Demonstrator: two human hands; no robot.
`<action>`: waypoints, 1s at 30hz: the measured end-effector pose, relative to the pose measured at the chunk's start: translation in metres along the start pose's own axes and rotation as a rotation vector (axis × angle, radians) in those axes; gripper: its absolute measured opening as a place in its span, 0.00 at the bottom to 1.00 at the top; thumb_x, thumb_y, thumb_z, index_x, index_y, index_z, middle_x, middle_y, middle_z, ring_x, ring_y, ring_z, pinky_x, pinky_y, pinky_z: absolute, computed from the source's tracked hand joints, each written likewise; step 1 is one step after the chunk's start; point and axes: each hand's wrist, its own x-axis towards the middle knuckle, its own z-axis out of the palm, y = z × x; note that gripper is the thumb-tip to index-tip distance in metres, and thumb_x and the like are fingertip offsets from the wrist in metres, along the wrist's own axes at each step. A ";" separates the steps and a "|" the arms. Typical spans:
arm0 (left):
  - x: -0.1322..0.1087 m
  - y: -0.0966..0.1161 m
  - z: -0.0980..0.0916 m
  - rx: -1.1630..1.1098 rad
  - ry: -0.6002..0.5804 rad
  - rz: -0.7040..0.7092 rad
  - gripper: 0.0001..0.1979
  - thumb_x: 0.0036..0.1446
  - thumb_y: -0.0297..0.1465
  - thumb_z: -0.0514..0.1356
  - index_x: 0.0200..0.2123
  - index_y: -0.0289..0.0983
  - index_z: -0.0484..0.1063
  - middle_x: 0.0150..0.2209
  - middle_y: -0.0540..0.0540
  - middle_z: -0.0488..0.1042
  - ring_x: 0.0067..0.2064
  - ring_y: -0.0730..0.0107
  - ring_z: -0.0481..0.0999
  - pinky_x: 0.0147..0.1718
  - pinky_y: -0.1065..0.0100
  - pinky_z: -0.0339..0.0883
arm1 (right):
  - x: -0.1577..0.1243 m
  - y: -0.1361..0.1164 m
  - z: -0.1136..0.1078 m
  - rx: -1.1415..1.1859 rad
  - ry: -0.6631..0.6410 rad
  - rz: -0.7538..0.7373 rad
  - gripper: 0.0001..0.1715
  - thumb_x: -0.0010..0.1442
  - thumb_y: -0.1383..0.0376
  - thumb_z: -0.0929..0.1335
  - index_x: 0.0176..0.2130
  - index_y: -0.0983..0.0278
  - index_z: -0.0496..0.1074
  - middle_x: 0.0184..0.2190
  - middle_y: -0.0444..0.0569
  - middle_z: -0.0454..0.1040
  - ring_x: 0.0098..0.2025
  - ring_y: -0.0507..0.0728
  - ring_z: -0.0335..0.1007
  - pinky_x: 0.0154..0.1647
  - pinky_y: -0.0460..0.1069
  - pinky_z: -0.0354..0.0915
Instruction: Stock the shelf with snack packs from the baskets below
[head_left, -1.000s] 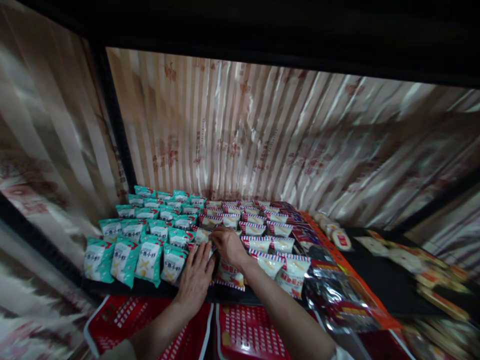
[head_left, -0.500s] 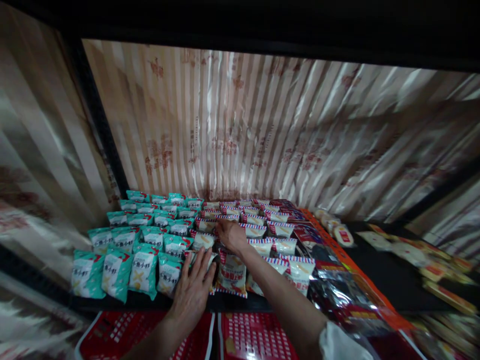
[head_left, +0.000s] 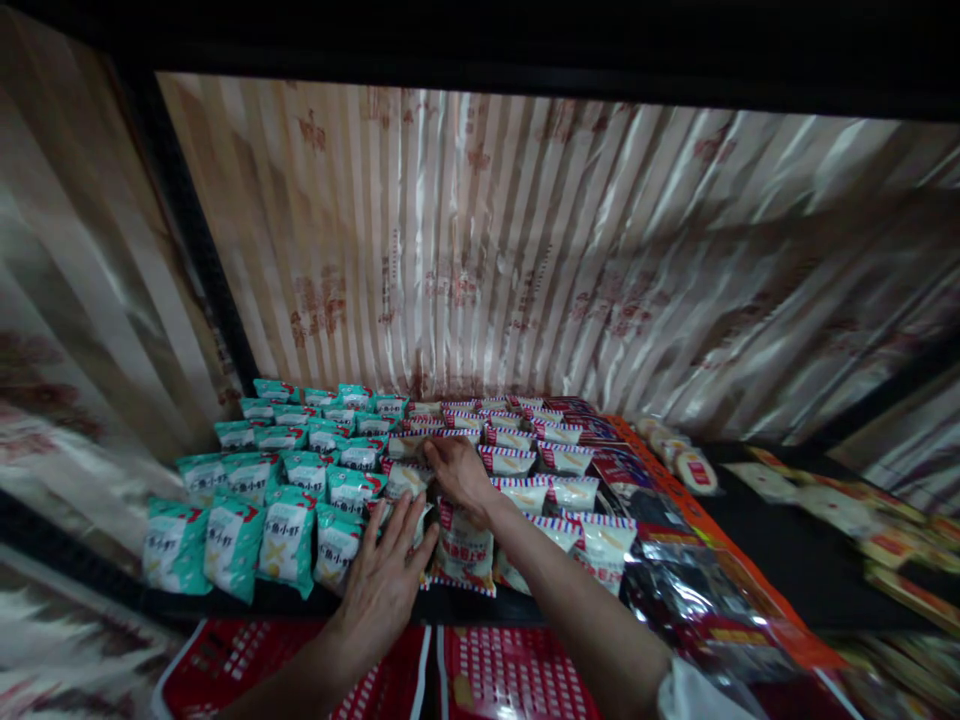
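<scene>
Reaching right hand point(head_left: 459, 470): fingers bent, their tips at the edge of a striped packet point(head_left: 405, 447) behind the front rows; whether they pinch it, I cannot tell. A second ago this hand was up against the left fingertips; now it is farther back, with a gap between the two.

Left hand point(head_left: 384, 565): fingers extended and slightly spread over a partly hidden front packet point(head_left: 414, 523), not closed around anything visible.

Striped packets: standing in rows mid-shelf, between the teal packets point(head_left: 285, 540) and the shiny dark packages point(head_left: 675, 575).

Red-lettered packet point(head_left: 463, 550): front row, between left hand and right forearm; more of its face shows than a second ago, when the right arm covered its upper part.

Teal packets: upright in rows, farther left in view than a second ago.

Orange strip point(head_left: 716, 540): right of the dark packages.

Red baskets point(head_left: 517, 680): below the shelf's front edge.
</scene>
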 end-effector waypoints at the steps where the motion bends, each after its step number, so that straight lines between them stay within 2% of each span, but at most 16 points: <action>1: 0.004 0.000 -0.003 -0.026 0.010 0.014 0.19 0.57 0.36 0.54 0.51 0.40 0.67 0.59 0.41 0.61 0.63 0.57 0.53 0.61 0.52 0.32 | 0.000 0.001 -0.002 -0.003 0.003 0.000 0.27 0.66 0.59 0.51 0.36 0.64 0.74 0.32 0.50 0.77 0.37 0.54 0.70 0.45 0.47 0.58; 6: 0.026 -0.003 -0.018 -0.161 -0.008 0.042 0.16 0.58 0.33 0.51 0.47 0.37 0.70 0.57 0.42 0.64 0.63 0.61 0.53 0.62 0.56 0.38 | 0.010 -0.004 0.002 0.007 -0.041 0.024 0.28 0.66 0.58 0.51 0.34 0.64 0.73 0.32 0.52 0.76 0.37 0.55 0.70 0.41 0.48 0.59; 9: 0.037 -0.011 -0.025 -0.231 -0.022 0.007 0.13 0.58 0.31 0.51 0.43 0.37 0.71 0.52 0.43 0.69 0.59 0.63 0.59 0.61 0.57 0.45 | 0.012 -0.004 0.008 0.099 -0.055 0.038 0.31 0.66 0.55 0.49 0.34 0.64 0.72 0.31 0.51 0.76 0.35 0.55 0.70 0.37 0.47 0.60; 12: 0.045 -0.024 -0.030 -0.283 -0.038 -0.058 0.12 0.58 0.28 0.50 0.38 0.36 0.73 0.43 0.44 0.73 0.50 0.66 0.67 0.58 0.59 0.54 | 0.006 0.001 0.007 0.203 -0.015 0.060 0.36 0.65 0.51 0.47 0.30 0.65 0.72 0.28 0.51 0.75 0.32 0.55 0.69 0.33 0.47 0.60; 15: 0.057 -0.035 -0.026 -0.319 -0.056 -0.064 0.13 0.58 0.27 0.49 0.37 0.36 0.73 0.42 0.44 0.73 0.49 0.65 0.67 0.56 0.58 0.57 | -0.003 0.009 -0.004 0.298 0.057 0.117 0.37 0.64 0.49 0.47 0.31 0.65 0.73 0.28 0.52 0.74 0.33 0.56 0.70 0.34 0.48 0.61; 17: 0.070 -0.043 -0.017 -0.352 -0.092 -0.074 0.13 0.58 0.27 0.49 0.38 0.36 0.73 0.45 0.44 0.73 0.52 0.62 0.65 0.56 0.57 0.56 | -0.009 0.016 -0.013 0.344 0.115 0.168 0.36 0.64 0.49 0.48 0.32 0.65 0.74 0.29 0.53 0.75 0.36 0.57 0.71 0.36 0.49 0.61; 19: 0.088 -0.053 -0.003 -0.409 -0.171 -0.152 0.13 0.56 0.26 0.50 0.39 0.36 0.74 0.49 0.44 0.72 0.54 0.62 0.64 0.56 0.59 0.56 | -0.013 0.023 -0.021 0.355 0.142 0.217 0.35 0.64 0.49 0.49 0.33 0.64 0.74 0.31 0.53 0.75 0.39 0.58 0.71 0.39 0.50 0.62; 22: 0.120 -0.074 0.024 -0.509 -0.389 -0.355 0.16 0.56 0.24 0.50 0.44 0.39 0.73 0.49 0.46 0.73 0.52 0.68 0.67 0.54 0.66 0.58 | -0.020 0.033 -0.029 0.303 0.147 0.254 0.32 0.64 0.50 0.51 0.35 0.63 0.74 0.34 0.53 0.76 0.41 0.58 0.71 0.41 0.51 0.62; 23: 0.130 -0.082 0.034 -0.510 -0.433 -0.392 0.16 0.56 0.24 0.50 0.44 0.38 0.73 0.46 0.45 0.75 0.50 0.66 0.70 0.51 0.66 0.60 | -0.022 0.036 -0.030 0.279 0.149 0.251 0.31 0.64 0.50 0.52 0.36 0.64 0.74 0.34 0.53 0.76 0.41 0.58 0.71 0.42 0.51 0.62; 27: 0.164 -0.107 0.071 -0.534 -0.508 -0.438 0.14 0.56 0.26 0.52 0.43 0.35 0.74 0.43 0.44 0.76 0.48 0.62 0.72 0.48 0.64 0.62 | -0.033 0.043 -0.031 0.247 0.140 0.131 0.29 0.65 0.52 0.52 0.38 0.64 0.74 0.38 0.53 0.76 0.44 0.57 0.70 0.46 0.51 0.62; 30: 0.179 -0.109 0.090 -0.598 -0.586 -0.422 0.11 0.57 0.29 0.54 0.39 0.34 0.74 0.39 0.45 0.77 0.43 0.63 0.73 0.44 0.64 0.65 | -0.039 0.044 -0.030 0.224 0.147 0.039 0.29 0.65 0.53 0.52 0.39 0.63 0.74 0.42 0.53 0.75 0.51 0.57 0.67 0.53 0.52 0.59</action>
